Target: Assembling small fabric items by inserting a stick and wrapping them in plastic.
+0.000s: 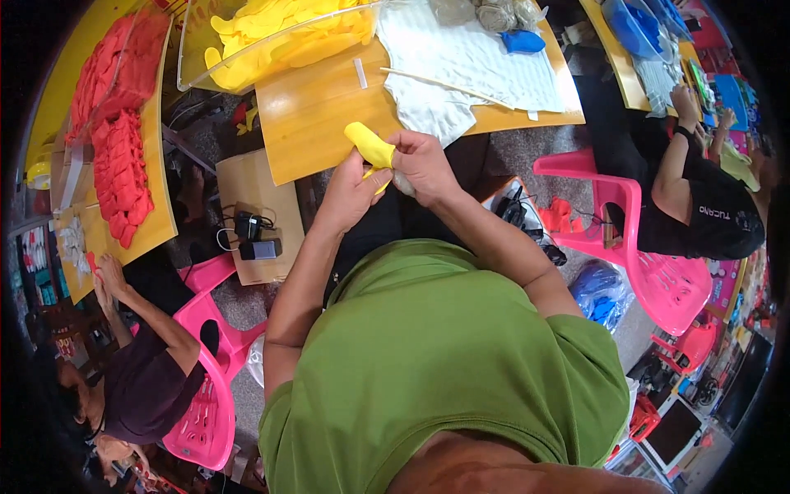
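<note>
Yellow rubbery piece (369,147) gripped by both hands, left (352,191) and right (422,165); clear bin (191,49) holds more yellow pieces (284,33).

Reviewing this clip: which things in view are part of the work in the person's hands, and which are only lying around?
In hand:
left hand and right hand gripping a small yellow fabric piece
clear bin of matching yellow pieces
wooden worktable

Lying about:
white ribbed cloth
thin wooden stick
red fabric pieces
pink plastic chair
black charger and cables
</note>
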{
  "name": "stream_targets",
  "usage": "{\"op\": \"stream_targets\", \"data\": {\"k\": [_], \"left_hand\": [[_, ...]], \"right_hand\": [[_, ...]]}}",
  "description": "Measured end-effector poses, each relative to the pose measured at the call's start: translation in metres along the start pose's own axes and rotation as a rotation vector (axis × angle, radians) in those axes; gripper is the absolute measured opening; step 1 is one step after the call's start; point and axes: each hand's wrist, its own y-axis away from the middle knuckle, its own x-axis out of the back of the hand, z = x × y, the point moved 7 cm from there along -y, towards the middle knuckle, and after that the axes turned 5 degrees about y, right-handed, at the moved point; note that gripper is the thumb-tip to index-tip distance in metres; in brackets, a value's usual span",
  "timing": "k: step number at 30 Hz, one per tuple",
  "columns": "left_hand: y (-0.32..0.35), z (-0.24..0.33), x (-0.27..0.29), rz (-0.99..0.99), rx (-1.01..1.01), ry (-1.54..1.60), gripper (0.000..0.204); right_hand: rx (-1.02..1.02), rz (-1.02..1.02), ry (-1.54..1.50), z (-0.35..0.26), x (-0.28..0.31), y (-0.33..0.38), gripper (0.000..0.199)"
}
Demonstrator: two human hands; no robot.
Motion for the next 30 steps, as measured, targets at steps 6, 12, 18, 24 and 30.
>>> {"op": "stream_targets", "data": {"k": [6,12,18,24,30], "left_hand": [[0.011,-0.011,-0.014,-0.028,0.040,-0.079,0.043],[0.037,0.044,-0.004,0.512,-0.625,-0.813,0.037],[0.012,0.019,0.000,0.275,-0.309,-0.474,0.018],[0.008,0.007,0.014,0.310,-0.204,-0.240,0.011],[0.007,0.012,0.010,0.287,-0.290,-0.305,0.010]], "right_hand": [[0.281,0.355,0.426,-0.005,0.021,0.003,0.003],[0.249,0.372,0.440,-0.008,0.026,0.004,0.004],[0.298,0.319,0.628,-0.020,0.019,0.003,0.011],[0.394,-0.066,0.843,-0.050,-0.013,0.022,0.023],[0.384,0.242,0.718,-0.047,-0.006,0.035,0.027]]}}
